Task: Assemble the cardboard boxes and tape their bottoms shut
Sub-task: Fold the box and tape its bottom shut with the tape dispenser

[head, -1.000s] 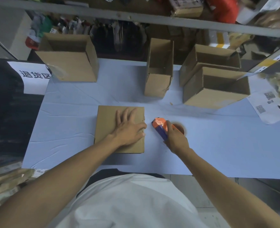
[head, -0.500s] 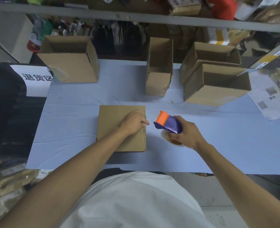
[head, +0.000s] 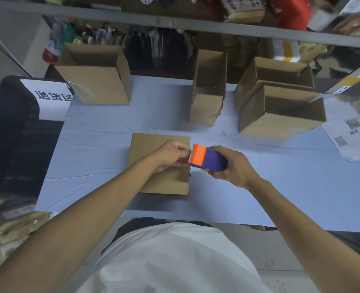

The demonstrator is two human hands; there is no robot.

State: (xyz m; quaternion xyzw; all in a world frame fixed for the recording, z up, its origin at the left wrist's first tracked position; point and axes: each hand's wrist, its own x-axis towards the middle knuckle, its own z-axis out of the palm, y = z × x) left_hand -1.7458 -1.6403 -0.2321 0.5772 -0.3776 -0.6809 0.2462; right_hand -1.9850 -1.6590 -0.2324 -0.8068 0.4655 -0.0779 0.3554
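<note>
Left hand (head: 170, 155) pinches at tape holder (head: 208, 158) mouth; right hand (head: 234, 168) grips holder. Box (head: 153, 187) light, stiff; press flat top.

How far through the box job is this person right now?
Four open brown cardboard boxes stand assembled at the back of the table; their bottoms are hidden. In hand: the closed brown cardboard box lies up front, the right hand grips the purple and orange tape dispenser and the left hand meets its orange end. No tape on it that I can see.

Pale blue table (head: 103, 157): closed box (head: 153, 185) near; four open boxes (head: 96, 85) behind.
</note>
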